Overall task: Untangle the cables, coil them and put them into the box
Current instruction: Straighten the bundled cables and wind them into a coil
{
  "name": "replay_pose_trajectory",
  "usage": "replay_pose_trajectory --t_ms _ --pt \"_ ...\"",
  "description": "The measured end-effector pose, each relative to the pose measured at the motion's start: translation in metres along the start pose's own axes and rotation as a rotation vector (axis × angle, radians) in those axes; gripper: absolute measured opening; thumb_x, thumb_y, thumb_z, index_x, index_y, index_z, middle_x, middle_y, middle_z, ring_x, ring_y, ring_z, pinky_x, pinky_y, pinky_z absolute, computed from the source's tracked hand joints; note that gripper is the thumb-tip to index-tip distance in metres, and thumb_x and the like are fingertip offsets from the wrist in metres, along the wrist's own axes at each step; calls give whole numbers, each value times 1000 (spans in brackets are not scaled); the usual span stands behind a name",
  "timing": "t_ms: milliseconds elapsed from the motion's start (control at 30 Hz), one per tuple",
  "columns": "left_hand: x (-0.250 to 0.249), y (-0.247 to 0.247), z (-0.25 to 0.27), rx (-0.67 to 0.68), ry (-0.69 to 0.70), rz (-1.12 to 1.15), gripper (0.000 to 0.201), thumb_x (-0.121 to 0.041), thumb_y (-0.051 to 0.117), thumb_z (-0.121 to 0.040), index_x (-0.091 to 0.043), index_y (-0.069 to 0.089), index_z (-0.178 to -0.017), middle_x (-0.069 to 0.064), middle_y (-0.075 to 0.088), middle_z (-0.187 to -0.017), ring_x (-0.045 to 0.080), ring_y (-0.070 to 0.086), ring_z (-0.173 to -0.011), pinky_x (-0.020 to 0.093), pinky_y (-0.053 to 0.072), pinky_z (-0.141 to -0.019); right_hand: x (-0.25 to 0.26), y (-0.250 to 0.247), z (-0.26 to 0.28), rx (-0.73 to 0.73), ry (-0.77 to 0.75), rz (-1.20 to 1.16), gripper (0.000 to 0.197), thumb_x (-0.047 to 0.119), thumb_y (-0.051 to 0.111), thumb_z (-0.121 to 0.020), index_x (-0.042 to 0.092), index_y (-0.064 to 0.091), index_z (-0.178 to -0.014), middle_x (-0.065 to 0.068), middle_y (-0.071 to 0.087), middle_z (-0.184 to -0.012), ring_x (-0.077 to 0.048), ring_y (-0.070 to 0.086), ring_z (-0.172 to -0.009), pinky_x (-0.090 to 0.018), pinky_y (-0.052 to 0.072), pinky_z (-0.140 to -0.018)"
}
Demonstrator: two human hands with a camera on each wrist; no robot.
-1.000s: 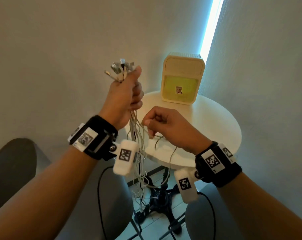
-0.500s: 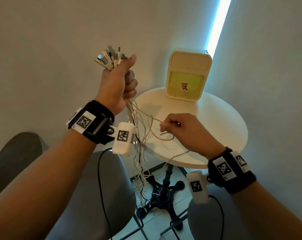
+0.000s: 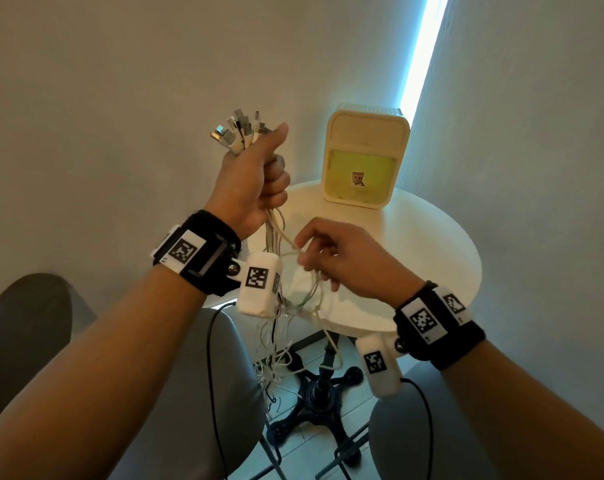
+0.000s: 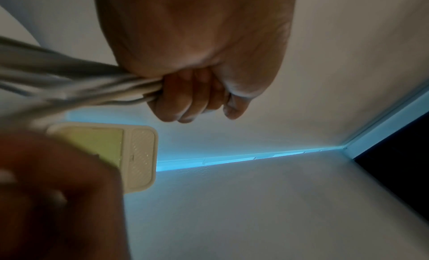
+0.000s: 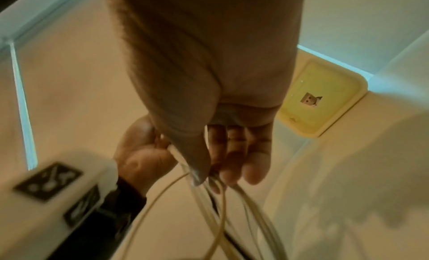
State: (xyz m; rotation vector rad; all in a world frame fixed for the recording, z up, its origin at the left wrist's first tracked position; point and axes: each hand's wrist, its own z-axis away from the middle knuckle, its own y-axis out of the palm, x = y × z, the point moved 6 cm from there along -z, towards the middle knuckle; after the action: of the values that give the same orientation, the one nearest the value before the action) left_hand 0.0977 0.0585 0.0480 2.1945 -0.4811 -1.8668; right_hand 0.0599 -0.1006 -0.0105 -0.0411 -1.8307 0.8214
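My left hand [image 3: 259,178] is raised in a fist round a bundle of white cables [image 3: 276,230]. Their USB plugs [image 3: 236,133] fan out above the thumb. The strands hang tangled past my left wrist towards the floor. In the left wrist view the fingers [image 4: 185,102] curl tight round the cables [image 4: 69,84]. My right hand [image 3: 302,258] is just below the fist, and its thumb and fingers pinch a strand of the hanging cables [image 5: 220,218]. The cream box [image 3: 364,161] with a green front stands at the back of the round white table [image 3: 415,244].
A grey chair [image 3: 189,393] stands below my left arm, another [image 3: 415,427] below my right, and a dark seat [image 3: 23,334] at far left. The table's black foot [image 3: 314,396] is on the tiled floor. Walls close in behind the table.
My right hand, which had drawn a strand out to the right over the table, has come back left and up to the bundle under the fist. The left hand stays raised.
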Motion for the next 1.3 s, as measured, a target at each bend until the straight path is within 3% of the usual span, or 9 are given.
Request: replay_pose_trajectory --t_ms 100,300,467,633,833,967,1067,1167,1300 --pt "2 -13 0 -42 3 -73 54 -31 66 -105 -29 27 -67 -4 18 -56 13 13 -47 23 15 -41 -18 -42 4 -295 77 -30 8 10 66 -101 14 70 -94 -10 72 -80 -18 62 -58 -49 60 -53" --pt "8 -40 -1 -104 -3 -107 52 -30 66 -104 -30 31 -66 -6 22 -52 11 16 -44 21 17 -40 -64 -107 25 -633 357 20 10 9 64 -100 9 67 -91 -16 72 -83 -22 65 -54 -35 60 -47" --pt "2 -58 -8 -183 22 -117 50 -28 69 -103 -30 34 -67 -7 22 -52 11 16 -43 21 17 -40 -90 -103 39 -128 670 360 8 10 68 -98 6 70 -92 -16 76 -78 -22 61 -52 -29 54 -48" --pt "-4 -61 -14 -237 74 -90 48 -28 70 -102 -29 36 -68 -6 23 -55 11 16 -45 22 17 -41 -63 -65 50 343 431 380 6 19 72 -97 16 73 -92 -6 77 -78 -14 61 -56 -28 51 -50" --pt "-16 -58 -24 -283 114 -78 53 -26 69 -103 -30 33 -64 -5 23 -54 13 16 -46 23 16 -44 -54 1 67 709 366 464 9 27 81 -89 21 74 -88 -7 75 -86 -9 58 -58 -21 46 -47" --pt "-18 -55 -29 -296 104 -57 54 -25 70 -102 -29 33 -63 -6 26 -52 12 17 -44 23 17 -43 -48 18 61 695 315 475 14 29 85 -85 19 75 -88 -3 73 -79 -6 51 -50 -21 41 -44" --pt "-12 -50 -27 -277 88 -43 53 -24 70 -102 -29 34 -63 -6 26 -52 12 17 -44 23 16 -43 -37 15 46 615 311 439 16 23 80 -90 24 73 -104 -9 76 -90 -20 65 -55 -28 53 -47" --pt "-5 -44 -23 -256 80 -36 53 -24 70 -102 -29 34 -64 -6 25 -52 12 17 -44 23 16 -43 -23 4 21 374 263 424 22 11 56 -100 25 69 -110 -8 74 -95 -20 68 -58 -28 54 -46" --pt "-1 -36 -20 -261 79 -3 52 -22 69 -103 -28 34 -65 -7 27 -50 11 18 -42 22 15 -43 3 8 -1 117 173 225 16 32 56 -107 20 66 -108 -1 74 -97 -15 61 -53 -24 44 -40"
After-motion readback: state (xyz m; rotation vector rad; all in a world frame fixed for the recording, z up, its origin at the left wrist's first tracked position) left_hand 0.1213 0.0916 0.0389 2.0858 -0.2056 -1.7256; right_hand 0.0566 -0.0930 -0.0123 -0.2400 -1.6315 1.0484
